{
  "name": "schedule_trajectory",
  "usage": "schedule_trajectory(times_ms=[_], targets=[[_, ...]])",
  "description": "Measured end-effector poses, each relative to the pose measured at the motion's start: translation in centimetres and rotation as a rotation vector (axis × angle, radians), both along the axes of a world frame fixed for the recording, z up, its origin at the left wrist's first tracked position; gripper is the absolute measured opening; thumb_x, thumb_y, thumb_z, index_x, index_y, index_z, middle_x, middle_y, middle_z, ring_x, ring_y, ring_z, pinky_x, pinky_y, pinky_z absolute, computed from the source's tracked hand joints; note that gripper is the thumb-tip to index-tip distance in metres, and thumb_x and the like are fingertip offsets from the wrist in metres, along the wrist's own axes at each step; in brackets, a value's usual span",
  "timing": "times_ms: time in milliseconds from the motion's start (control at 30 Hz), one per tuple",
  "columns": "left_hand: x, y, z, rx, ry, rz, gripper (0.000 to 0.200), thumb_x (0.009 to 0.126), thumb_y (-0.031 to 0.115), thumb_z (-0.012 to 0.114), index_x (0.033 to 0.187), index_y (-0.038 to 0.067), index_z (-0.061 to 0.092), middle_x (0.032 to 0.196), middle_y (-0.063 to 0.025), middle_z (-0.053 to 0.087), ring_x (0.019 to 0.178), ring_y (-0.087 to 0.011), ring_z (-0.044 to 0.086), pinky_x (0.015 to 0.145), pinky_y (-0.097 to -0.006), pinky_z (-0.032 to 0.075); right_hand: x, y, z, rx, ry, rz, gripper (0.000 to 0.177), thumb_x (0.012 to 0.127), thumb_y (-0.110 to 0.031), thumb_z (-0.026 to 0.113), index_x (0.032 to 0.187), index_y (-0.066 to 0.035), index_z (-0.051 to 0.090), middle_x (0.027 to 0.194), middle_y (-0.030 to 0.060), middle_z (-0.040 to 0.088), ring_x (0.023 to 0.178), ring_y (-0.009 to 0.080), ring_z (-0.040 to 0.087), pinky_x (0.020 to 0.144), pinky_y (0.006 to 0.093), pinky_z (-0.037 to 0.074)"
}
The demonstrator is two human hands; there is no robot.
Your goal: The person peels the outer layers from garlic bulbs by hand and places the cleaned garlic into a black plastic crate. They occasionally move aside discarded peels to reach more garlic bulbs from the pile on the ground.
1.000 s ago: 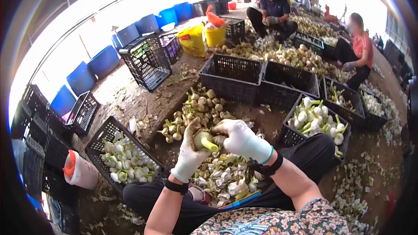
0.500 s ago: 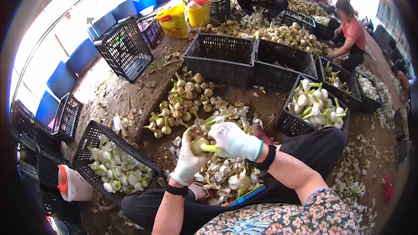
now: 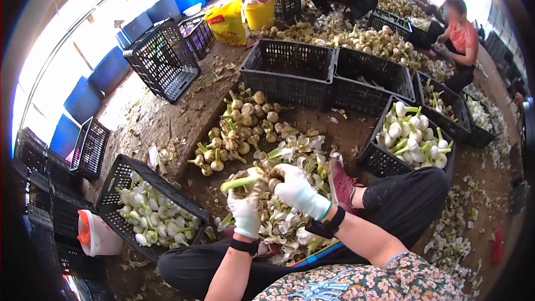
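Note:
My left hand (image 3: 245, 209), in a soiled white glove, is closed around a garlic bulb, its thick green stem (image 3: 238, 183) pointing left. My right hand (image 3: 301, 189), gloved too, is close beside it with curled fingers; what lies in their tips is hidden. Beneath both hands lies a heap of peeled garlic skins (image 3: 287, 223). Just beyond is a pile of unpeeled garlic bulbs (image 3: 245, 117) with roots and brown dirt. Clean white bulbs fill a tilted black crate (image 3: 167, 189) at my left and another black crate (image 3: 376, 159) at my right.
Two black crates (image 3: 287, 81) stand ahead, with a large garlic heap (image 3: 362, 39) behind them. Two people (image 3: 462, 42) sit working farther off. A white bucket (image 3: 103, 237) is at left. Yellow containers (image 3: 259, 15) and blue bins (image 3: 83, 100) line the back left.
The garlic stem has swung from pointing right to pointing left in my left hand. My right hand has shifted slightly right and down. The view has shifted a little.

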State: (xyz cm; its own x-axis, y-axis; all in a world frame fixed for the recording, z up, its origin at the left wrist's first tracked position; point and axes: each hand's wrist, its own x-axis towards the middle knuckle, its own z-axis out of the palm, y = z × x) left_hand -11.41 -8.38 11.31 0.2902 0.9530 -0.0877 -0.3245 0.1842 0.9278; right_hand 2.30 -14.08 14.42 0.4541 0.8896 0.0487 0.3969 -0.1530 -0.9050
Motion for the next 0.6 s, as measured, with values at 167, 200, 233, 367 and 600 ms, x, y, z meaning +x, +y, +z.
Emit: schedule_trajectory(times_ms=[167,200,233,367,600], targets=[[-0.5,0.4,0.0,0.070,0.008,-0.026,0.029,0.090,0.004,0.068,0.118,-0.001,0.063,0.121,-0.0080,0.065,0.109,-0.0164,0.060,0.098,-0.0299,0.047,1.1,-0.1,-2.4,0.065,-0.139,-0.120,0.021,0.079,-0.008,0.064,0.098,0.000,0.065,0.097,0.0202,0.067,0.090,0.0373,0.065,0.081,0.0416,0.051],[-0.5,0.5,0.0,0.021,-0.077,-0.075,0.030,0.090,0.005,0.069,0.119,-0.001,0.063,0.122,-0.0084,0.065,0.109,-0.0168,0.060,0.098,-0.0301,0.047,1.8,0.0,-2.7,0.076,-0.166,-0.133,0.025,0.077,-0.012,0.064,0.099,0.000,0.065,0.098,0.0227,0.066,0.092,0.0397,0.063,0.082,0.0437,0.051],[-0.5,0.5,0.1,-0.029,-0.162,-0.124,0.031,0.090,0.007,0.069,0.120,-0.001,0.062,0.123,-0.0089,0.065,0.110,-0.0173,0.060,0.098,-0.0302,0.047,2.5,0.0,-3.0,0.086,-0.193,-0.146,0.030,0.076,-0.016,0.064,0.100,0.001,0.065,0.100,0.0251,0.064,0.095,0.0422,0.062,0.083,0.0458,0.050],[-1.0,1.0,-0.2,-0.279,-0.468,-0.294,0.035,0.090,0.012,0.069,0.121,-0.002,0.060,0.128,-0.0145,0.062,0.115,-0.0240,0.060,0.103,-0.0371,0.047,5.1,-0.1,-5.3,-0.059,-0.222,-0.291,0.031,0.073,-0.015,0.063,0.101,-0.002,0.066,0.102,0.0217,0.065,0.095,0.0395,0.063,0.085,0.0447,0.050],[-1.1,3.3,-1.7,-0.647,-0.844,-0.219,0.046,0.098,0.031,0.057,0.131,0.000,0.053,0.130,-0.0183,0.059,0.121,-0.0328,0.057,0.106,-0.0514,0.045,6.5,-2.7,-10.4,-0.287,0.223,-0.128,0.028,0.082,-0.022,0.066,0.106,-0.008,0.070,0.094,0.0149,0.072,0.090,0.0331,0.067,0.085,0.0433,0.052]])
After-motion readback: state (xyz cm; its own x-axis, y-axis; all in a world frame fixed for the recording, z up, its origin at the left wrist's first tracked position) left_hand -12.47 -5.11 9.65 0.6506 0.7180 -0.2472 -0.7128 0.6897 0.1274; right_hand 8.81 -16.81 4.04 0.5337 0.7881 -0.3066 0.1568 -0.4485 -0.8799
